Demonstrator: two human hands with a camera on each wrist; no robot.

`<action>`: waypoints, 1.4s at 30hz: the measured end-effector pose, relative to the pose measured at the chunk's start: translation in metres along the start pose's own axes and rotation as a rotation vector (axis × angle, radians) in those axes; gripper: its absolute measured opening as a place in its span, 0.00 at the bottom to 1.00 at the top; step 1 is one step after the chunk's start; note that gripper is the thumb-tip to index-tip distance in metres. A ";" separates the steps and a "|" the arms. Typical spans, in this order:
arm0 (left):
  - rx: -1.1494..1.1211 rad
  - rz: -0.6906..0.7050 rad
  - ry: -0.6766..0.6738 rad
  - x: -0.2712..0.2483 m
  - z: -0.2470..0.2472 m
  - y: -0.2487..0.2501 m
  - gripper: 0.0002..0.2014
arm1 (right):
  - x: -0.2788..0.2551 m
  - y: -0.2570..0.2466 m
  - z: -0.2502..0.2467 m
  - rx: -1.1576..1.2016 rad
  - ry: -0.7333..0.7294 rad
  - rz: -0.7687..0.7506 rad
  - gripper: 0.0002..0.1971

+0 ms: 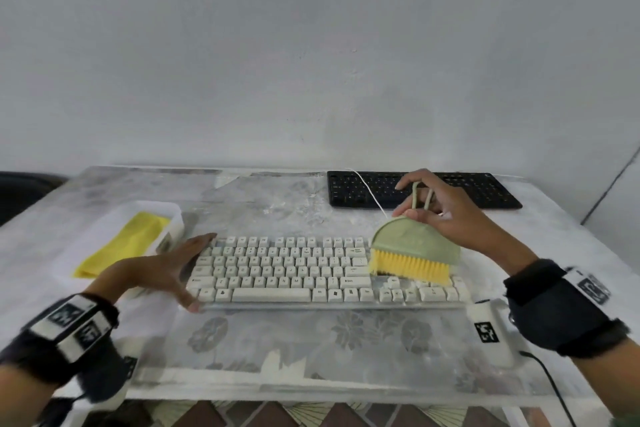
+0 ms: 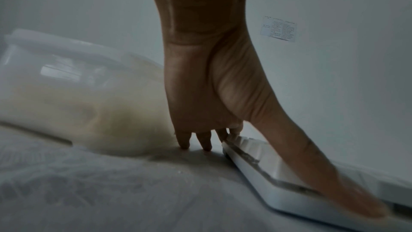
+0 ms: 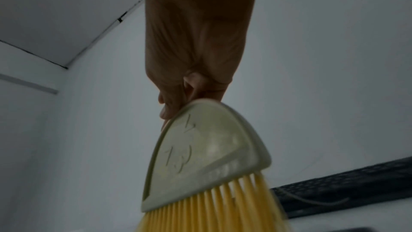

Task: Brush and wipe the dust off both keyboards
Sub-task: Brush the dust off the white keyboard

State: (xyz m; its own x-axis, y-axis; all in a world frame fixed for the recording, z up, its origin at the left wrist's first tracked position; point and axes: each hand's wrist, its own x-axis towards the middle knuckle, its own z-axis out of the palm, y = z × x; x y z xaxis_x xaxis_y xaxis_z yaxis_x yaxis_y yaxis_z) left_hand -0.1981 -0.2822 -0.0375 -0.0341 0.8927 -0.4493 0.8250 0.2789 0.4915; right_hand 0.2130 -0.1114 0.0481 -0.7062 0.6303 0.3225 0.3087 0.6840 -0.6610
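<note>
White keyboard (image 1: 325, 270) lies near the table's (image 1: 311, 350) front edge; our right hand (image 1: 446, 215) grips the brush (image 1: 414, 250), bristles on its right-hand keys, while our left hand (image 1: 162, 270), fingers straight, steadies its left end. We judge brushing barely begun: black keyboard (image 1: 422, 189) at the far edge and yellow cloth (image 1: 128, 243) untouched.

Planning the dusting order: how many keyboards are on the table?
2. The white keyboard lies near the table's front, between both hands; the black keyboard lies at the far edge, behind the right hand.
</note>
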 end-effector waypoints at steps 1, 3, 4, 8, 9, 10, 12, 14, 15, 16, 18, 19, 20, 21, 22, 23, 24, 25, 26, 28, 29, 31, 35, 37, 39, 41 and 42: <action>0.014 -0.001 -0.006 -0.001 0.000 0.002 0.84 | 0.007 -0.007 0.012 0.022 -0.013 -0.020 0.20; 0.013 0.010 -0.001 -0.002 0.000 0.005 0.85 | 0.021 -0.023 0.037 0.065 -0.041 -0.053 0.20; 0.012 0.011 0.006 -0.002 0.000 0.006 0.86 | 0.027 -0.031 0.050 0.086 -0.057 -0.070 0.19; 0.056 -0.017 0.015 -0.003 -0.001 0.008 0.86 | 0.057 -0.064 0.103 0.131 -0.142 -0.159 0.20; 0.063 -0.025 0.018 -0.002 -0.001 0.009 0.86 | 0.064 -0.072 0.115 0.131 -0.152 -0.185 0.19; 0.057 -0.042 0.019 -0.004 -0.001 0.007 0.85 | 0.072 -0.082 0.129 0.135 -0.160 -0.217 0.19; 0.033 -0.053 0.027 -0.005 0.000 0.007 0.83 | 0.083 -0.099 0.153 0.140 -0.169 -0.275 0.18; 0.003 -0.074 0.036 -0.005 0.001 0.006 0.78 | 0.090 -0.113 0.175 0.135 -0.178 -0.315 0.19; -0.022 -0.085 0.036 -0.005 0.002 0.007 0.76 | 0.093 -0.118 0.184 0.130 -0.174 -0.325 0.19; -0.043 -0.099 0.044 -0.005 0.003 0.007 0.73 | 0.095 -0.121 0.191 0.125 -0.165 -0.334 0.19; -0.046 -0.126 0.059 -0.004 0.005 0.007 0.64 | 0.097 -0.124 0.201 0.119 -0.147 -0.351 0.18; -0.038 -0.142 0.068 -0.004 0.005 0.007 0.59 | 0.098 -0.124 0.205 0.115 -0.146 -0.359 0.18; -0.027 -0.147 0.076 -0.003 0.005 0.007 0.57 | 0.097 -0.125 0.208 0.112 -0.156 -0.366 0.19; -0.018 -0.140 0.079 -0.003 0.005 0.006 0.56 | 0.097 -0.126 0.210 0.112 -0.175 -0.368 0.21; -0.023 -0.143 0.083 -0.002 0.006 0.006 0.55 | 0.096 -0.126 0.211 0.115 -0.196 -0.367 0.23; -0.030 -0.147 0.083 -0.002 0.005 0.005 0.54 | 0.094 -0.126 0.212 0.120 -0.208 -0.363 0.24; -0.040 -0.150 0.072 -0.001 0.005 0.005 0.53 | 0.094 -0.125 0.213 0.132 -0.216 -0.360 0.25; -0.046 -0.152 0.061 -0.001 0.005 0.004 0.52 | 0.093 -0.124 0.214 0.145 -0.220 -0.357 0.24; -0.045 -0.150 0.051 0.000 0.005 0.003 0.53 | 0.092 -0.124 0.213 0.154 -0.226 -0.361 0.23; -0.027 -0.143 0.043 -0.001 0.005 0.002 0.59 | 0.090 -0.124 0.207 0.142 -0.262 -0.369 0.20; -0.012 -0.134 0.041 -0.002 0.004 0.001 0.62 | 0.089 -0.125 0.203 0.114 -0.300 -0.373 0.19; 0.018 -0.113 0.037 -0.001 0.003 0.000 0.65 | 0.087 -0.123 0.195 0.032 -0.385 -0.378 0.17; 0.025 -0.077 0.056 -0.001 0.005 0.001 0.66 | 0.092 -0.121 0.180 -0.192 -0.498 -0.373 0.19; 0.021 -0.083 0.055 -0.001 0.005 -0.001 0.66 | 0.098 -0.126 0.174 -0.242 -0.533 -0.395 0.21; 0.024 -0.084 0.040 0.000 0.003 -0.002 0.67 | 0.098 -0.132 0.173 -0.159 -0.478 -0.421 0.20; 0.028 -0.081 0.033 0.000 0.003 -0.002 0.68 | 0.091 -0.132 0.179 -0.038 -0.385 -0.424 0.18; 0.022 -0.082 0.034 0.000 0.003 -0.002 0.68 | 0.087 -0.128 0.182 -0.001 -0.344 -0.416 0.18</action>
State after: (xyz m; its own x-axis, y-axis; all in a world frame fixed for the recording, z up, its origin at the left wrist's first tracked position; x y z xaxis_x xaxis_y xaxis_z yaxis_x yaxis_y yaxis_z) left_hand -0.1984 -0.2843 -0.0405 -0.1208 0.8788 -0.4616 0.8310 0.3439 0.4373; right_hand -0.0041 -0.2112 0.0369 -0.9369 0.1497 0.3160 -0.0408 0.8508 -0.5239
